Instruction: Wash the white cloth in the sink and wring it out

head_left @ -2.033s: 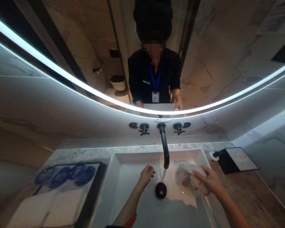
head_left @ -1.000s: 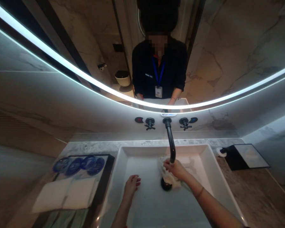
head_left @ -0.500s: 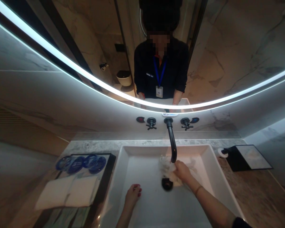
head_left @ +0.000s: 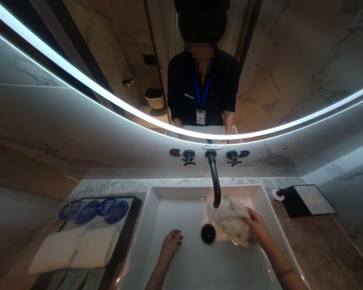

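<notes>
My right hand (head_left: 257, 227) pinches the upper right edge of a crumpled whitish cloth (head_left: 237, 229), thin and partly see-through. The cloth lies bunched on the right side of the white basin (head_left: 181, 266), below and right of the black faucet spout (head_left: 215, 187). Left of it is the round black drain stopper (head_left: 208, 233). My left hand (head_left: 172, 241) hovers over the basin's left half, its fingers loosely curled and slightly apart, with nothing visible in them.
On the left, a black-edged tray (head_left: 136, 205) bears folded white towels (head_left: 74, 249) and several blue round packets (head_left: 92, 210). Tap handles (head_left: 188, 157) flank the spout. To the right lies a black-and-white folder or card (head_left: 308, 200). A lit mirror (head_left: 290, 52) hangs above.
My right hand has moved right, from under the spout, drawing the cloth with it. The drain stopper now shows uncovered. My left hand has hardly moved.
</notes>
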`<state>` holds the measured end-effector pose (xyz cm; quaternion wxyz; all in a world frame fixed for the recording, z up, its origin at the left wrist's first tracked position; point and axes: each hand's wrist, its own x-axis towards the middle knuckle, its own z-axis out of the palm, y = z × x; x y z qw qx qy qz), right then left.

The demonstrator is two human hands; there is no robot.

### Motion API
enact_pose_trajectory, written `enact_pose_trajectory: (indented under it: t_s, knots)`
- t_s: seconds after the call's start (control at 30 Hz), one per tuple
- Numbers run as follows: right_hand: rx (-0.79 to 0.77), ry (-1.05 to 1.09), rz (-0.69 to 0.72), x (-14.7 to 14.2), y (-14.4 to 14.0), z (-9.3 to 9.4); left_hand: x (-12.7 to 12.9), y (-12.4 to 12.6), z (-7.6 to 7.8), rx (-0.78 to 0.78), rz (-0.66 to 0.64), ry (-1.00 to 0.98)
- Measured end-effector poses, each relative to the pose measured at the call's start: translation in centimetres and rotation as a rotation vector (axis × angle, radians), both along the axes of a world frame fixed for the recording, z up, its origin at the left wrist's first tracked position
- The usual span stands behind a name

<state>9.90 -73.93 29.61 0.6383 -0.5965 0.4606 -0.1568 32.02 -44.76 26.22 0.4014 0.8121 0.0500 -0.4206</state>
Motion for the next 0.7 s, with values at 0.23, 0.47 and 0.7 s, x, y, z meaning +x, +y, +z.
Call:
enact_pose_trajectory:
  t_s: [0.23,0.47,0.7]
  knots:
    - [-0.028,-0.036,-0.265,-2.2,-2.3,2.4,-0.4,-1.1,-0.1,-0.008,-0.088,0.011]
    - [0.069,-0.036,-0.456,-3.4,-2.4,2.8,-2.0,-1.8,-0.9,0.007,-0.285,0.105]
    - [0.060,-0.083,-0.440,-4.1,-2.4,2.9,-3.9,-2.6,-1.8,-0.056,-0.414,0.140]
